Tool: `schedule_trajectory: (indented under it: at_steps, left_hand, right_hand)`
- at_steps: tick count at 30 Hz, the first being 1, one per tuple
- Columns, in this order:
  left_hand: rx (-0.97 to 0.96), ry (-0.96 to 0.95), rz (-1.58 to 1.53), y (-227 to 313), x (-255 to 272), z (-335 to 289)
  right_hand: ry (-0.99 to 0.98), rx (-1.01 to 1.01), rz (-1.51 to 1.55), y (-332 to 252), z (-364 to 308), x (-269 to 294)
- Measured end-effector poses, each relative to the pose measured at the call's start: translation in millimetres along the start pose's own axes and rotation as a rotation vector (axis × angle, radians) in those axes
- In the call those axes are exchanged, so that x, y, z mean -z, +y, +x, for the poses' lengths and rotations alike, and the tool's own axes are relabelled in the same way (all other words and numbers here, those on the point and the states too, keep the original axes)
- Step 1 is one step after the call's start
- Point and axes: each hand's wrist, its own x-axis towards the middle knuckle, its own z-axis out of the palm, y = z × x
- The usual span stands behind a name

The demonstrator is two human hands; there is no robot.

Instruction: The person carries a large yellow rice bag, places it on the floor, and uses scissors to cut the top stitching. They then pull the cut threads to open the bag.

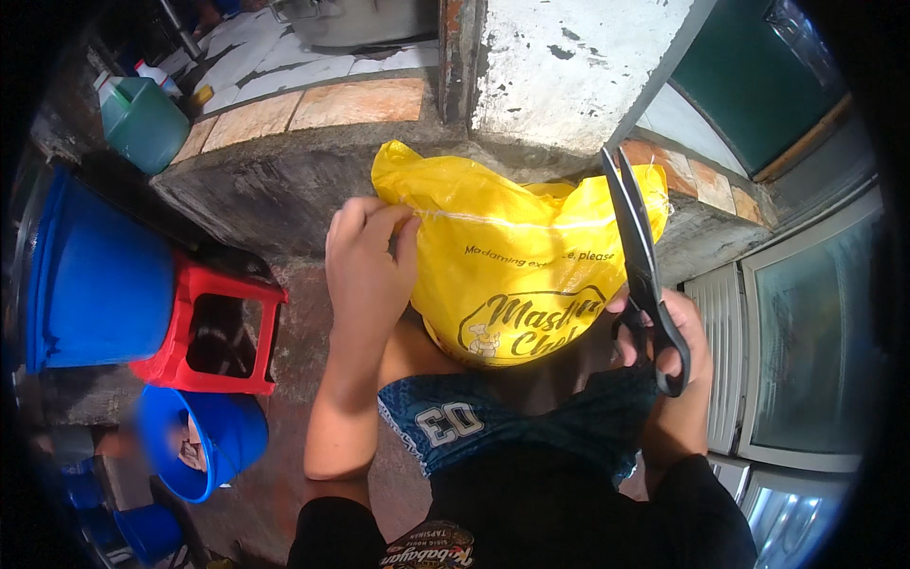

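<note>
A yellow sack (512, 266) with dark printing stands upright between my knees, its top sewn shut by a white stitched seam. My left hand (370, 261) pinches the seam at the sack's upper left corner. My right hand (664, 337) grips the handles of black scissors (637, 247), whose blades point up and slightly apart beside the sack's upper right corner. The blade tips are close to the seam's right end, but I cannot tell whether they touch it.
A concrete ledge with tiled top (313, 114) and a white pillar (559, 66) stand behind the sack. To the left sit a blue tub (90, 275), a red stool (223, 327), a green jug (142, 119) and blue buckets (204, 441). A glass-fronted cabinet (806, 351) is at right.
</note>
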Motion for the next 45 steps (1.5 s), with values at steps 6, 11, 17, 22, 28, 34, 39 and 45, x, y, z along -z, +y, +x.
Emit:
schedule_trajectory:
  at_steps: [6, 11, 17, 22, 28, 34, 39, 45]
  left_hand:
    - [0.791, -0.214, -0.92, -25, -6, 9]
    - [0.76, -0.117, -1.153, -45, -25, -3]
    - [0.932, 0.082, -1.344, -40, -36, -11]
    - [0.852, 0.121, -1.342, -36, -34, -11]
    - [0.793, 0.135, -1.3, -36, -33, -12]
    - [0.756, 0.133, -1.221, -32, -30, -11]
    - [0.761, 0.115, -1.182, -30, -27, -8]
    - [0.889, 0.046, -1.241, -37, -29, -7]
  right_hand:
    - [-0.225, -0.169, 0.14, -7, 10, -7]
    - [-0.333, -0.294, 0.172, 41, 37, -51]
    - [-0.203, -0.483, 0.367, 56, 69, -73]
    - [-0.161, -0.485, 0.319, 56, 76, -69]
    - [-0.19, -0.528, 0.542, 72, 69, -61]
    - [-0.264, -0.514, 0.652, 77, 72, -53]
    - [-0.182, -0.443, 0.378, 78, 76, -57]
    - [-0.168, -0.267, -0.407, 107, 84, -42]
